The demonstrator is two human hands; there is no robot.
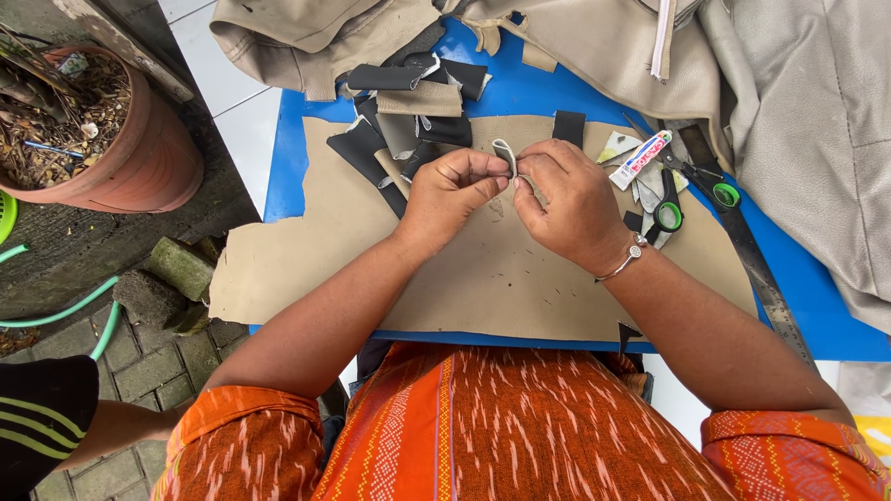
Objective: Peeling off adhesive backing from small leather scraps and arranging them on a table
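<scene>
Two hands meet on a small pale strip [504,156] held upright above the middle of the tan cardboard sheet [464,278]. The left hand [450,190] pinches the strip between thumb and fingers from its left; the right hand [571,204] pinches it from the right, fingertips nearly touching. Open cardboard lies below the hands, toward the body. Black and grey scraps [408,111] crowd the sheet's far edge. Just right of the right hand lie a glue tube [640,160], green-handled scissors [682,190] and a metal ruler [756,269] along the blue table [288,158] edge. Beige fabric [807,130] covers the far right.
</scene>
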